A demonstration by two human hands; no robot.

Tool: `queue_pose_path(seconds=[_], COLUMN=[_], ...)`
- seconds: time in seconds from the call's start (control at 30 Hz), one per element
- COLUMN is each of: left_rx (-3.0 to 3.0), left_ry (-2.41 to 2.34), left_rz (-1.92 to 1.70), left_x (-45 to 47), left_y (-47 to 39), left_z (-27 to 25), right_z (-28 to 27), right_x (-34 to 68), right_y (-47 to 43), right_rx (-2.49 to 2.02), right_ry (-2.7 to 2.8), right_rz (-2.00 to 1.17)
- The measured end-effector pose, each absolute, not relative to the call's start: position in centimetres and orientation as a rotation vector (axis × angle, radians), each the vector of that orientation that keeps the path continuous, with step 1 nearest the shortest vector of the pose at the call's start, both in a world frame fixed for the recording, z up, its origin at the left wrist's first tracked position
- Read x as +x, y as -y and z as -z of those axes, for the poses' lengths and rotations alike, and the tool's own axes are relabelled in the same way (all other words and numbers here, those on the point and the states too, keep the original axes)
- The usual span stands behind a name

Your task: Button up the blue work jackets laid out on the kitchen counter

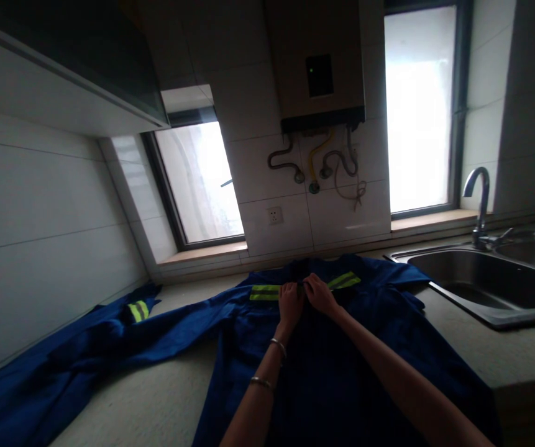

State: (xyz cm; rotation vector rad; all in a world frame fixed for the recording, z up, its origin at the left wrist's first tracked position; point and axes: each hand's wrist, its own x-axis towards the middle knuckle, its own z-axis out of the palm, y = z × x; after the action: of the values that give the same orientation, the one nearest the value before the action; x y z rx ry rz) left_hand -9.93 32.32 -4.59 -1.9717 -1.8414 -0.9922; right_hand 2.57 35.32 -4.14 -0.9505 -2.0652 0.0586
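White-tiled wall [38, 205], two bright windows [419, 105]

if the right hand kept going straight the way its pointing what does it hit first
The right hand points away along the blue work jacket, toward the collar. It would probably slide over the collar edge first, then reach the tiled wall beyond; depth is unclear.

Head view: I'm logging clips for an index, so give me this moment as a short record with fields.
setting: kitchen counter under two windows
garment: blue work jacket with reflective stripes, spread flat on the counter
left hand: pinching the jacket's front near the collar
right hand: pinching the same spot, beside the left hand
left wrist: two bracelets
nearby: steel sink with faucet
wall: water heater
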Motion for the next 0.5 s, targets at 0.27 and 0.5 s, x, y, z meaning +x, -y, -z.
queue_pose_path(seconds=[0.27, 0.5], left_rx=[-1.978, -2.071], left_ry=[1.952, 1.938], left_rz=[1.218, 1.612], left_x=[-11.4, -11.4], left_y=[-32.8, -32.7], left_z=[5.2, 5.4], right_z=[3.5, 4.1], right_x=[2.8, 2.2], right_y=[-35.1, -35.2], right_rx=[-1.108, -1.125], right_ry=[2.298, 2.209], right_rz=[0.021, -0.155])
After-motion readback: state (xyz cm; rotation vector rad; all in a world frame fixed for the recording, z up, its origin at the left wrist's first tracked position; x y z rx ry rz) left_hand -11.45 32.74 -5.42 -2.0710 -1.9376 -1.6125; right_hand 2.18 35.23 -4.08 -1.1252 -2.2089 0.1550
